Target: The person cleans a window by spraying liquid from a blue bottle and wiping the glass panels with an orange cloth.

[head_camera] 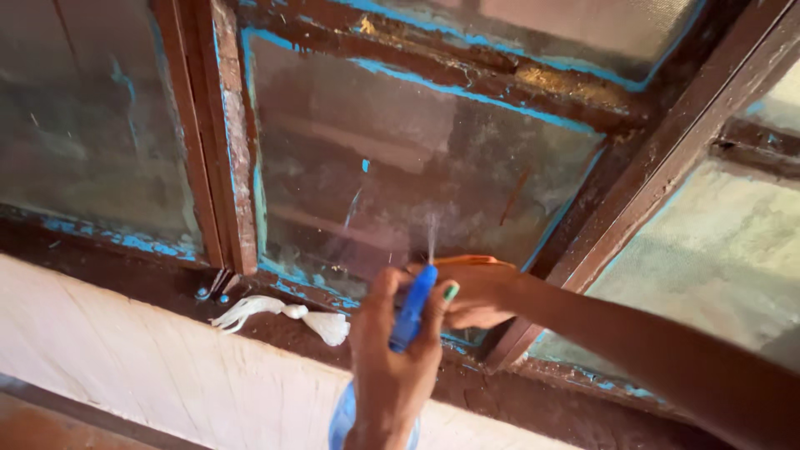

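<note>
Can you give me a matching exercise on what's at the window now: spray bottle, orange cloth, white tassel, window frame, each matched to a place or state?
Things:
1. spray bottle
2. orange cloth
3. white tassel
4. window frame

Places or states:
A. lying on the sill
B. brown with blue paint traces
C. held in the left hand, nozzle toward the glass
D. pressed to the pane by the right hand

Pairs: 1-C, 2-D, 3-A, 4-B
</note>
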